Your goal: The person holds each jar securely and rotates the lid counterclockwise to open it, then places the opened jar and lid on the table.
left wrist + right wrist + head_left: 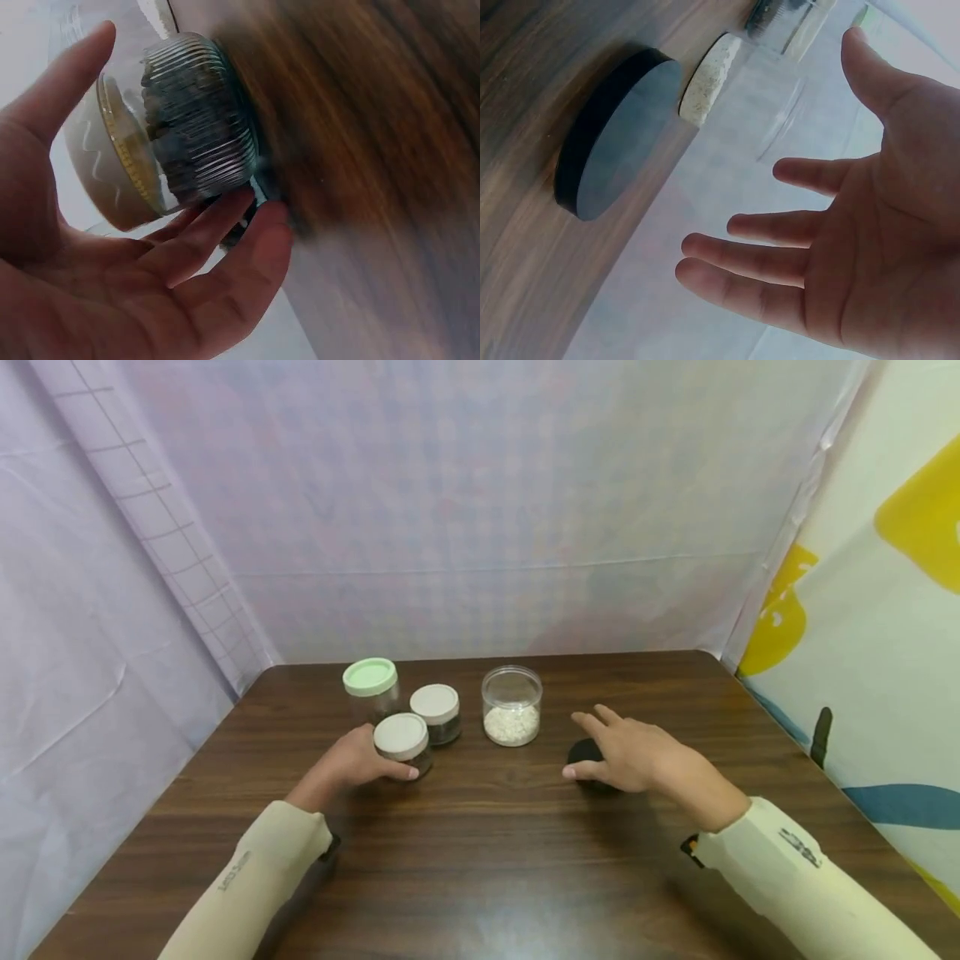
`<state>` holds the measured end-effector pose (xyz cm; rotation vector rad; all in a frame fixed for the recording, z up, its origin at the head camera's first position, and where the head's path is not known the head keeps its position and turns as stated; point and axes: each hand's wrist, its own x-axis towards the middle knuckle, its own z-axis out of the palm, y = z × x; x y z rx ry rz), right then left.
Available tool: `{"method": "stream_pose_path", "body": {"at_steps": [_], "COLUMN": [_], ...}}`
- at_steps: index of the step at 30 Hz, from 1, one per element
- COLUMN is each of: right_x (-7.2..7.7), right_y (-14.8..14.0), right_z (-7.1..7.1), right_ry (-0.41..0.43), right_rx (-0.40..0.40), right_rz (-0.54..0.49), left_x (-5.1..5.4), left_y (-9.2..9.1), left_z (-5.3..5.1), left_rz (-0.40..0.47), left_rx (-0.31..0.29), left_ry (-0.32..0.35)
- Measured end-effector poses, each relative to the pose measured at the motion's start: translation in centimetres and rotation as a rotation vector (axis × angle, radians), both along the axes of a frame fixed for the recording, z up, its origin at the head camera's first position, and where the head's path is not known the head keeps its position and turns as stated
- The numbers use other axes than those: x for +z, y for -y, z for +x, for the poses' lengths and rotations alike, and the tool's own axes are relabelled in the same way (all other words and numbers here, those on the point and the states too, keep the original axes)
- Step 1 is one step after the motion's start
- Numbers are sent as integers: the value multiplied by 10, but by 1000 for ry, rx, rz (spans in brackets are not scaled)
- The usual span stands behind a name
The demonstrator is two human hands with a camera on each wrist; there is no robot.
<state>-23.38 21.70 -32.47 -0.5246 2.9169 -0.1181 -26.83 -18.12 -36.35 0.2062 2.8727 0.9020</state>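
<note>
Getting hold of the black disc (581, 750) seems to me the step in hand. This disc lies flat on the dark wooden table (480, 868), to the right of the open clear jar (512, 696) with white grains (512, 725), and a little nearer. The right hand (632, 752) is just above it, with its fingers spread and the thumb apart; the right wrist view shows a gap between them and the disc, so nothing is held. At the left, the left hand (358, 758) is around the near white-lidded jar (402, 735), thumb and fingers on different sides; whether they press on its wall, I cannot tell. Farther away stand the second white-lidded jar (435, 704), to the right, and the green-lidded jar (371, 679), to the left. In my judgement, the next move calls for lowering the right fingers to the disc's rim and closing them there evenly. If the disc is a lid, which I only suppose, the open jar is its likely place.
</note>
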Motion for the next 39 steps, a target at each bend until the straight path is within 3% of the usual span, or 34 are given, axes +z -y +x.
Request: {"method": "stream_pose_path", "body": {"at_steps": [16,30,35,39], "right_x": [9,6,6,6], "right_y": [-8,-7,-6,-5], "right_z": [-1,0,-1,-1], "right_ry": [0,8,12,19], "right_rx": [-14,5,8,10], "right_rz": [-51,-52,-56,-56], "left_x": [-3,-4,-6,-6], "left_y": [0,11,10,4], "left_z": [-11,-4,-1,3], "left_rz": [70,56,62,129], "left_rx": [16,-44,-54,-50], "left_ry": [-40,-91,-154,-214]}}
